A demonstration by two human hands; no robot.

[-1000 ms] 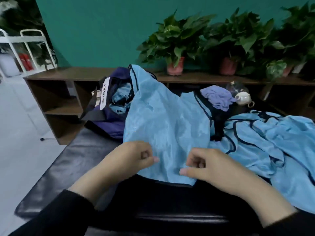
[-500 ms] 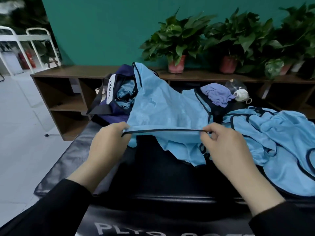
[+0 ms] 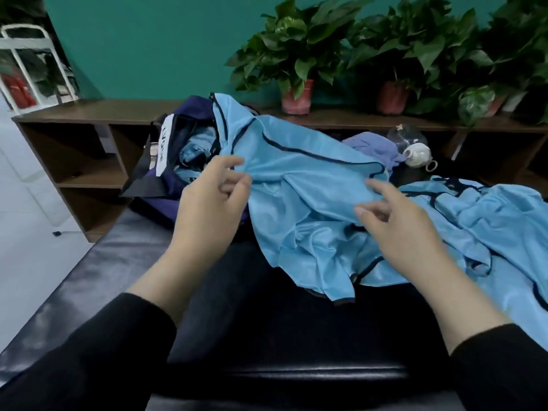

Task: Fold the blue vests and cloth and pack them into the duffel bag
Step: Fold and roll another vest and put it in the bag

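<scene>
A light-blue vest point(image 3: 308, 200) with dark trim lies crumpled on the black padded bench point(image 3: 89, 280), its top edge draped over the open navy duffel bag point(image 3: 154, 188). More blue fabric shows inside the bag. My left hand point(image 3: 212, 206) hovers at the vest's left edge with loosely spread fingers, fingertips just touching the cloth. My right hand point(image 3: 397, 223) rests on the vest's right side with its fingers extended. A heap of other blue vests point(image 3: 492, 226) lies to the right. A purple cloth point(image 3: 370, 146) sits behind the vest.
A low wooden shelf point(image 3: 89, 114) runs along the teal wall, with several potted plants point(image 3: 296, 63) on top. A clear glass pot with a white lid point(image 3: 415, 146) stands behind the vests. White tiled floor lies to the left of the bench.
Both hands lifted the vest's dark-trimmed hem away from me, folded it over toward the bag, and have let go; the fingers that pinched the hem are now loose.
</scene>
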